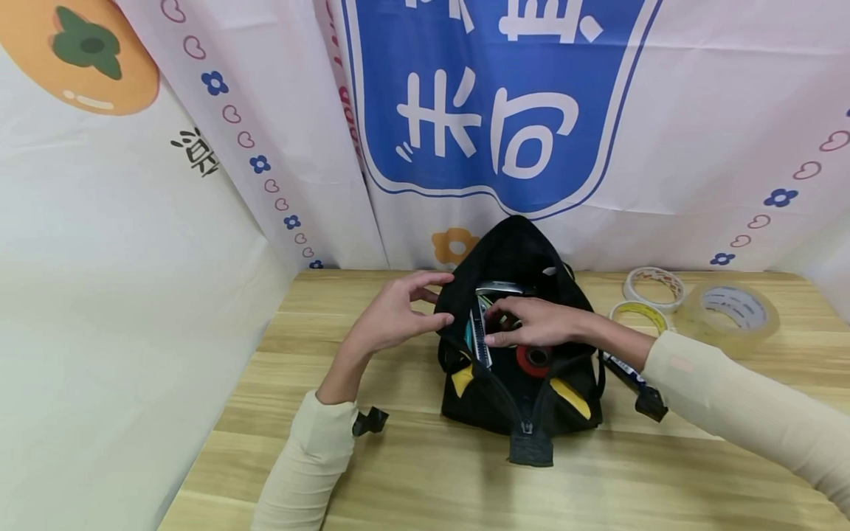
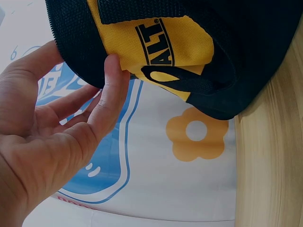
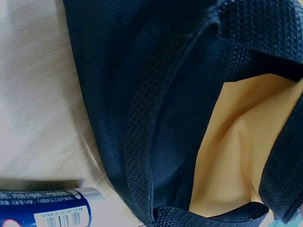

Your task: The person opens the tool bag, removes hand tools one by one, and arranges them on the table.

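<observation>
On the wooden table (image 1: 398, 472), the open black bag (image 1: 478, 409) stands just below and right of the frame's centre. A blue-labelled tube (image 1: 623, 370) lies right of it. The right hand (image 1: 531, 323) reaches inside, above a red roll (image 1: 523, 363) and beside a slim, long object (image 1: 478, 341); whether its fingers pinch anything cannot be told. The left hand (image 1: 392, 311) touches the bag's left rim, thumb and forefinger spread apart. Tape rolls (image 1: 757, 341) lie at centre right; a printed cloth (image 1: 292, 81) hangs behind.
</observation>
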A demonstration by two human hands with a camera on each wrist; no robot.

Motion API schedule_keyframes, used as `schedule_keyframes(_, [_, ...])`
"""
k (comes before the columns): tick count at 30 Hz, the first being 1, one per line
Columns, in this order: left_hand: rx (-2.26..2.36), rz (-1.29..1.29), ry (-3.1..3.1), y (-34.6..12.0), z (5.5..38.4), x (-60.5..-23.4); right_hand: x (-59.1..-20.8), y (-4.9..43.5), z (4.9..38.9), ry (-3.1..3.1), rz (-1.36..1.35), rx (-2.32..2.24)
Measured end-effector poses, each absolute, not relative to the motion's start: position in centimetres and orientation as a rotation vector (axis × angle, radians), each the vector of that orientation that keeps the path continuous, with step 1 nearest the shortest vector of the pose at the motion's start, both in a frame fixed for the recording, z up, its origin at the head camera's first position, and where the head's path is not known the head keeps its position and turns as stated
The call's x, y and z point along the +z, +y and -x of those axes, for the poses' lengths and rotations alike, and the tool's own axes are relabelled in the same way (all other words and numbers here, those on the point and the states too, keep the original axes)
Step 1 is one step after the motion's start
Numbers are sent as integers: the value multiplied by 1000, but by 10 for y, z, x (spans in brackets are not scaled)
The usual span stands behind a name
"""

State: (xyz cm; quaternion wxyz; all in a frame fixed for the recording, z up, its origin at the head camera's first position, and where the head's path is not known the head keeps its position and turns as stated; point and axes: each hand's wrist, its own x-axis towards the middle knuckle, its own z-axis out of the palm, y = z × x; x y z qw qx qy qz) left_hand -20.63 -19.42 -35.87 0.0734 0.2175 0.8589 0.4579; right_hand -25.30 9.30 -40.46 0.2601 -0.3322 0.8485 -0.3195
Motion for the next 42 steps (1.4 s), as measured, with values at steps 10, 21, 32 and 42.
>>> schedule_keyframes(10, [1381, -650, 2586, -196, 206, -360, -400, 96, 254, 2316, 940, -811])
schedule_keyframes(21, [1355, -654, 2598, -195, 206, -357, -401, 108, 256, 2382, 1043, -718])
schedule_keyframes(32, [1344, -653, 2598, -194, 205, -356, -410, 106, 255, 2372, 972, -719])
schedule_keyframes(42, [1355, -651, 2590, -195, 204, -356, -418, 97, 253, 2347, 1022, -818])
